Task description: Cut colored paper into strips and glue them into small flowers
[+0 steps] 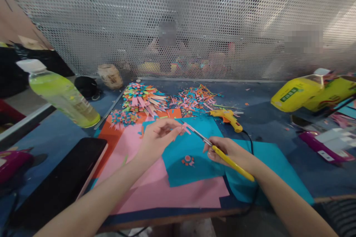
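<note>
My left hand (162, 135) pinches a small strip of pink paper (187, 129) between thumb and fingertips above a blue sheet (178, 174). My right hand (226, 151) is closed round a yellow-handled tool (232, 163) with a long, slim silver tip. That tip touches or nearly touches the pink strip; whether it grips the paper I cannot tell. Beneath the hands, a small flower-like paper piece (188, 160) in pink and orange lies on the blue sheet. A large pink sheet (194, 198) and an orange sheet (104, 140) show underneath.
A yellow glue gun (226, 116) lies behind my right hand, its cord trailing. Coloured paper strips (196, 98) and paper-petal clusters (143, 100) sit at the back. A black phone (61, 181) and a drink bottle (61, 96) stand left, yellow bottles (297, 92) right. A perforated metal panel (194, 18) rises behind.
</note>
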Demonstrator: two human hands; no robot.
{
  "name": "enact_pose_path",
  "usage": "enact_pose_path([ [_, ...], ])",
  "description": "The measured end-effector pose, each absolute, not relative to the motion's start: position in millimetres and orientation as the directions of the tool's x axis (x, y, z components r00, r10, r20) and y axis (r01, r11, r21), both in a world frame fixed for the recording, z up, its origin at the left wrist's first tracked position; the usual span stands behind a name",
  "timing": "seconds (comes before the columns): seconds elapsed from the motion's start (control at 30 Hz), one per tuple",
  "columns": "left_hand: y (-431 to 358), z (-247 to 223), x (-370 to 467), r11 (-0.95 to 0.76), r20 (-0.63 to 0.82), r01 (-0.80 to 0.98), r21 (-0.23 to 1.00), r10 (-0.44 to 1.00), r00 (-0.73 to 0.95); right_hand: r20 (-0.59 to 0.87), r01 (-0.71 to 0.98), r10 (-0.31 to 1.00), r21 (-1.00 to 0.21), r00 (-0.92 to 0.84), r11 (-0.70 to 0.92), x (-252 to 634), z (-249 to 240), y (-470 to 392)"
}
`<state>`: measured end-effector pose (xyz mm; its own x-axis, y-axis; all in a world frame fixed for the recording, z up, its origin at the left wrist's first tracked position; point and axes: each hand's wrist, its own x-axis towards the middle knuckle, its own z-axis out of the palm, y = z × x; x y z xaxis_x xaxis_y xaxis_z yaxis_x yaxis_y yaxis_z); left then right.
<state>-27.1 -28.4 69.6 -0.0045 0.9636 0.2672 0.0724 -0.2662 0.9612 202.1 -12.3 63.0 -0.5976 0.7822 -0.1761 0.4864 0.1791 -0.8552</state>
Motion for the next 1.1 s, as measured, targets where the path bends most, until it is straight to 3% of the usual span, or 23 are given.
enact_pose_path([
  [1.1, -28.2, 70.7, -26.6, -0.269, 0.269, 0.099, 0.958, 0.963, 0.007, -0.18, 0.542, 0.785, -0.81, -0.593, 0.223, 204.5, 62.7, -11.2],
])
